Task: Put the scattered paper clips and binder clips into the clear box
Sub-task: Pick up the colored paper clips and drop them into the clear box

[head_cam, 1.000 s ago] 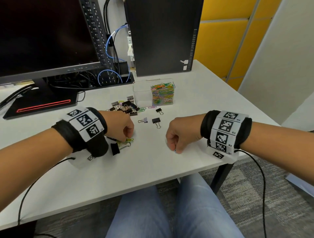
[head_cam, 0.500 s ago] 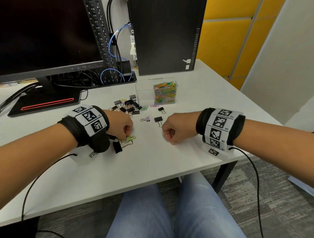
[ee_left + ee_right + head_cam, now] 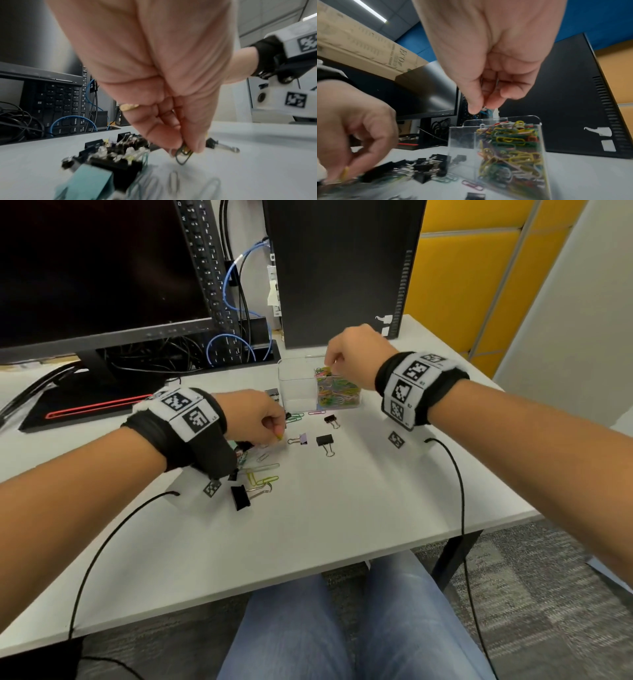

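Observation:
The clear box (image 3: 295, 387) stands at the back of the white desk; its right compartment is packed with coloured paper clips (image 3: 338, 393), its left one looks empty. My right hand (image 3: 330, 365) hovers just over that full compartment, thumb and forefinger pinching a small clip (image 3: 485, 108) that I can barely make out. My left hand (image 3: 279, 434) is low over the scattered pile and pinches green and yellow paper clips (image 3: 183, 153). Loose paper clips (image 3: 263, 477), black binder clips (image 3: 324, 440) and a purple binder clip (image 3: 303, 438) lie in front of the box. More binder clips (image 3: 120, 150) sit beneath my left hand.
A monitor (image 3: 96, 268) and its stand fill the back left, with an upright keyboard (image 3: 209, 275) and cables beside it. A black PC tower (image 3: 342, 268) stands right behind the box. The desk's front edge (image 3: 308, 573) is near my knees.
My right hand rose from the desk front and moved back over the box's right compartment. My left hand shifted forward and right to the pile and now pinches paper clips.

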`<action>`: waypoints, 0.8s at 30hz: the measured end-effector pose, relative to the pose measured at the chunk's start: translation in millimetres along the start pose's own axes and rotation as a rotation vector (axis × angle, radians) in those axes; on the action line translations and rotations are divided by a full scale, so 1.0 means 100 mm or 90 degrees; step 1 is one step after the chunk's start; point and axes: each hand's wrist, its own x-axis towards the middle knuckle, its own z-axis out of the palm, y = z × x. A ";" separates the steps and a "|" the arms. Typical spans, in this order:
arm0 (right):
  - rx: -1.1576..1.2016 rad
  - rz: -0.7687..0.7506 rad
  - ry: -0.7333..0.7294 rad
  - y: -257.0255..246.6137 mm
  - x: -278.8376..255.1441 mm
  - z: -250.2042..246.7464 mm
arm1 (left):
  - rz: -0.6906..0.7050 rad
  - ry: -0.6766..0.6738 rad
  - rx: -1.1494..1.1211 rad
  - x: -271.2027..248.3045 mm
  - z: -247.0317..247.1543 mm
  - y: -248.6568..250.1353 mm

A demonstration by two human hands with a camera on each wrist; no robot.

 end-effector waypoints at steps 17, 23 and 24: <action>0.057 0.099 0.076 0.35 0.13 0.15 | 0.017 0.486 -0.248 0.80 -0.34 0.33; 0.084 0.156 0.078 0.33 -0.01 0.21 | -0.021 0.473 -0.209 1.08 -0.30 0.47; 0.096 0.168 0.069 0.33 -0.03 0.21 | -0.041 0.451 -0.179 1.10 -0.30 0.49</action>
